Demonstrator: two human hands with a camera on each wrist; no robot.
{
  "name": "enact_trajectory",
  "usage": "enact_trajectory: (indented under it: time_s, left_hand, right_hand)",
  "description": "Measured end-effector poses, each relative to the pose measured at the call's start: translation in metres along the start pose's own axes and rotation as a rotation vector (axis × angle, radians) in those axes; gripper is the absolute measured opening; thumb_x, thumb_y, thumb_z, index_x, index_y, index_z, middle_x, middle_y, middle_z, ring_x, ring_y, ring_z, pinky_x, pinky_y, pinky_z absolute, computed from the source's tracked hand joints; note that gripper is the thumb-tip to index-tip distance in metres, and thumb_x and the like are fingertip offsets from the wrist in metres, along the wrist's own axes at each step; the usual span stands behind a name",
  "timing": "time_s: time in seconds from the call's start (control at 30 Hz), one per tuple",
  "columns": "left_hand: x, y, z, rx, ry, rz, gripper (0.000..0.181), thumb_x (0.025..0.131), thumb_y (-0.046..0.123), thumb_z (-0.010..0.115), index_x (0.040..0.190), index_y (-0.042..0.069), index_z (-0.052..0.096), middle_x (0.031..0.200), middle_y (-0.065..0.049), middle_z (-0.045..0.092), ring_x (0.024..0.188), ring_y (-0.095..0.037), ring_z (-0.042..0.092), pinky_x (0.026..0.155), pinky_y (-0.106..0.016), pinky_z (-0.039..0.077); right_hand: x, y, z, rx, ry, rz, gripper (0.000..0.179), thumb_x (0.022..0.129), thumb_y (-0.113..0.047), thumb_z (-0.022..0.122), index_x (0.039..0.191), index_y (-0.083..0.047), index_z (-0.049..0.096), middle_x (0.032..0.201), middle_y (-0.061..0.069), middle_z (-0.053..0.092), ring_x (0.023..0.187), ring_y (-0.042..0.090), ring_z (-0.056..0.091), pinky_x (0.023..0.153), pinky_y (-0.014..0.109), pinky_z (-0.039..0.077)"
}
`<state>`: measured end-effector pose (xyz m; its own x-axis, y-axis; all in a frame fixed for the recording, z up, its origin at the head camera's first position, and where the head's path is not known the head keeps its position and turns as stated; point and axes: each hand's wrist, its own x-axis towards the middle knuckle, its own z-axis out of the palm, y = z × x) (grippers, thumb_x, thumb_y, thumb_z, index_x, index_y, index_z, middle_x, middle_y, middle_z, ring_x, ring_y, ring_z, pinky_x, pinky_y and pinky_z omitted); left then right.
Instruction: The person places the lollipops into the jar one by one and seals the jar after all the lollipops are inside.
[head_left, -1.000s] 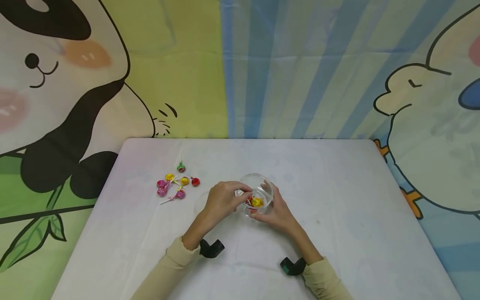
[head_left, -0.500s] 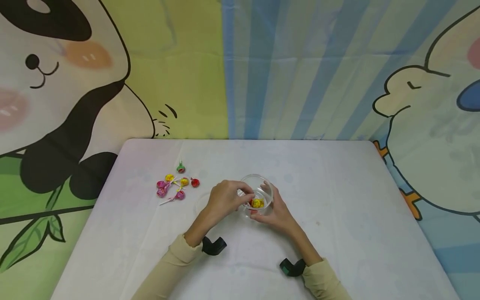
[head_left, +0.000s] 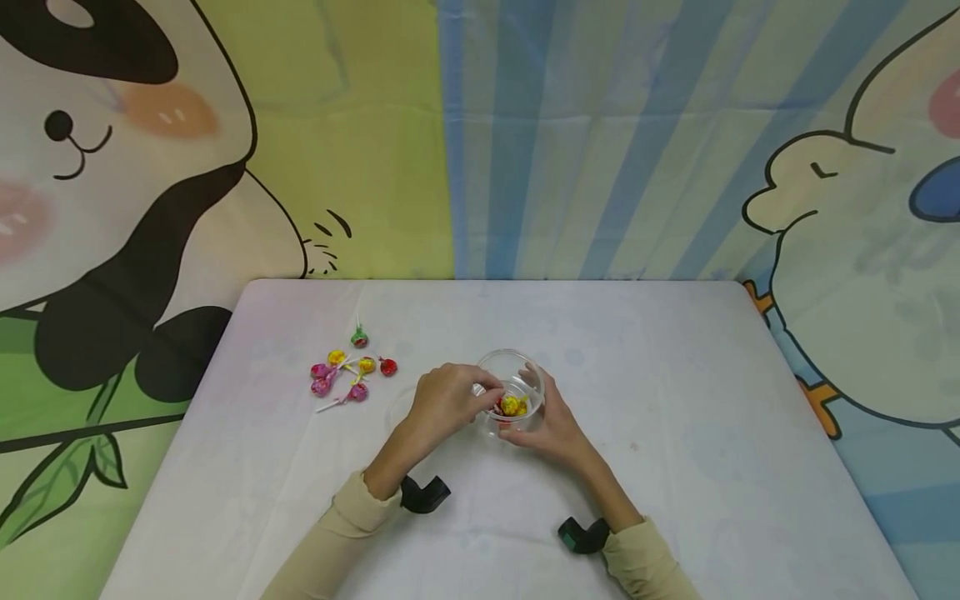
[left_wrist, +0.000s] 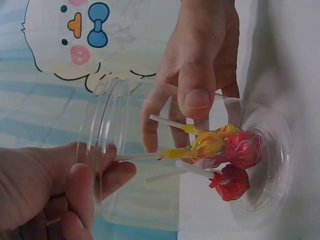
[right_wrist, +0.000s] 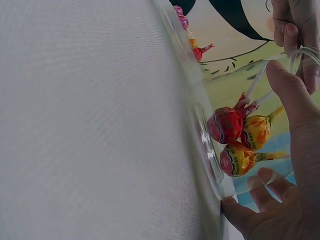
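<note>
"Where is the jar (left_wrist: 107, 115) compared with the hands?"

"Between them, on the table (head_left: 675, 400). The right hand (head_left: 557, 421) is at the jar's right side and grips it, thumb on the near wall, fingers round the far one. The left hand (head_left: 448, 396) comes in from the jar's left, with its fingertips at the mouth."

"Is the left one holding anything?"

"Yes, it looks like a narrow pinch on the white stick of one yellow lollipop (left_wrist: 206, 145). The candy end is down inside the jar, near the bottom."

"How many are in there?"

"I count at least four: that one, a second yellow one (left_wrist: 227, 130) and two red ones (left_wrist: 243, 150). They overlap, so I can't tell if another is hidden."

"And outside?"

"Seven, lying to the left of the jar, beyond the left hand. Three pink lollipops (head_left: 357, 392), two yellow lollipops (head_left: 367, 365), one green lollipop (head_left: 360, 339) farthest back, and one red lollipop (head_left: 388, 367), the nearest of them to the jar."

"Anything else?"

"One faint clear disc (head_left: 400, 406) just left of the jar, partly behind the left hand; perhaps a lid. Two beige sleeves (head_left: 322, 533) are on the jar's near side."
</note>
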<state>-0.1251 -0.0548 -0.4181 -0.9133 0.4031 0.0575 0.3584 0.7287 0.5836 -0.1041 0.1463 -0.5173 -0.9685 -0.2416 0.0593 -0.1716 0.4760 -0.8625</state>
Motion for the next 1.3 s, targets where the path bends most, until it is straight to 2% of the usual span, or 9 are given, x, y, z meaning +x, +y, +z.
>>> enact_trajectory:
  time_s: [0.07, 0.17, 0.27, 0.37, 0.47, 0.6, 0.8, 1.0, 1.3]
  left_hand:
    - [-0.003, -0.001, -0.001, -0.008, 0.028, 0.018, 0.018, 0.086, 0.029, 0.073, 0.099, 0.018, 0.078, 0.085, 0.004, 0.075, 0.042, 0.002, 0.047, 0.043, -0.02, 0.036]
    - [-0.013, -0.004, -0.005, -0.071, 0.112, 0.079, 0.018, 0.087, 0.025, 0.073, 0.103, 0.016, 0.077, 0.091, 0.003, 0.076, 0.045, 0.005, 0.049, 0.045, -0.018, 0.039]
    - [-0.031, -0.011, -0.01, -0.137, 0.21, 0.155, 0.019, 0.086, 0.02, 0.074, 0.104, 0.015, 0.076, 0.094, 0.003, 0.075, 0.048, 0.008, 0.049, 0.045, -0.015, 0.039]
    - [-0.055, -0.02, -0.013, -0.151, 0.268, 0.157, 0.019, 0.084, 0.017, 0.076, 0.102, 0.015, 0.076, 0.092, 0.004, 0.074, 0.048, 0.01, 0.047, 0.044, -0.014, 0.036]
    - [-0.078, -0.035, -0.011, -0.124, 0.292, 0.096, 0.02, 0.082, 0.017, 0.078, 0.101, 0.017, 0.076, 0.09, 0.007, 0.073, 0.047, 0.014, 0.044, 0.043, -0.014, 0.033]
    - [-0.106, -0.056, -0.008, -0.105, 0.305, -0.022, 0.02, 0.08, 0.016, 0.079, 0.1, 0.018, 0.076, 0.089, 0.009, 0.073, 0.046, 0.014, 0.044, 0.043, -0.015, 0.033]
    - [-0.134, -0.082, -0.009, -0.125, 0.375, -0.181, 0.018, 0.081, 0.01, 0.077, 0.099, 0.014, 0.076, 0.09, 0.004, 0.074, 0.043, 0.003, 0.051, 0.04, -0.016, 0.032]
    - [-0.148, -0.096, -0.015, -0.083, 0.443, -0.26, 0.015, 0.082, 0.012, 0.077, 0.097, 0.014, 0.076, 0.075, 0.006, 0.07, 0.042, 0.002, 0.048, 0.042, -0.014, 0.029]
    - [-0.155, -0.099, -0.015, -0.105, 0.409, -0.342, 0.013, 0.086, 0.017, 0.074, 0.099, 0.016, 0.076, 0.07, 0.001, 0.069, 0.043, -0.006, 0.052, 0.042, -0.017, 0.031]
  right_hand:
    - [0.0, 0.0, 0.0, -0.004, 0.002, 0.0, 0.105, 0.071, -0.029, 0.086, 0.151, -0.019, 0.019, 0.151, 0.013, 0.042, 0.138, 0.037, 0.041, 0.109, 0.062, 0.033]
    - [0.001, -0.002, 0.001, -0.003, 0.004, 0.004, 0.105, 0.071, -0.029, 0.086, 0.151, -0.018, 0.019, 0.151, 0.014, 0.042, 0.138, 0.037, 0.041, 0.109, 0.063, 0.032]
    - [0.0, -0.002, 0.001, -0.001, 0.003, 0.019, 0.105, 0.07, -0.029, 0.086, 0.151, -0.018, 0.02, 0.151, 0.013, 0.042, 0.138, 0.037, 0.042, 0.11, 0.063, 0.032]
    - [-0.001, -0.002, 0.001, 0.014, 0.005, 0.032, 0.106, 0.069, -0.028, 0.087, 0.151, -0.019, 0.021, 0.151, 0.012, 0.043, 0.138, 0.036, 0.042, 0.111, 0.062, 0.031]
    - [-0.001, -0.002, 0.001, 0.02, 0.012, 0.036, 0.107, 0.067, -0.028, 0.088, 0.15, -0.019, 0.022, 0.15, 0.011, 0.044, 0.138, 0.035, 0.042, 0.112, 0.06, 0.031]
    - [-0.001, -0.001, 0.001, 0.017, 0.016, 0.034, 0.107, 0.066, -0.028, 0.089, 0.15, -0.02, 0.022, 0.15, 0.009, 0.044, 0.138, 0.033, 0.041, 0.112, 0.059, 0.031]
    - [0.0, 0.0, 0.001, 0.017, 0.015, 0.031, 0.107, 0.066, -0.026, 0.089, 0.15, -0.021, 0.022, 0.15, 0.008, 0.044, 0.139, 0.032, 0.042, 0.113, 0.058, 0.03]
    - [0.0, 0.001, 0.001, 0.018, 0.004, 0.045, 0.107, 0.067, -0.025, 0.088, 0.15, -0.02, 0.021, 0.151, 0.008, 0.043, 0.139, 0.032, 0.041, 0.114, 0.058, 0.029]
    - [0.0, 0.0, 0.001, 0.021, 0.013, 0.027, 0.106, 0.067, -0.026, 0.088, 0.15, -0.019, 0.022, 0.15, 0.009, 0.043, 0.139, 0.033, 0.041, 0.113, 0.059, 0.03]
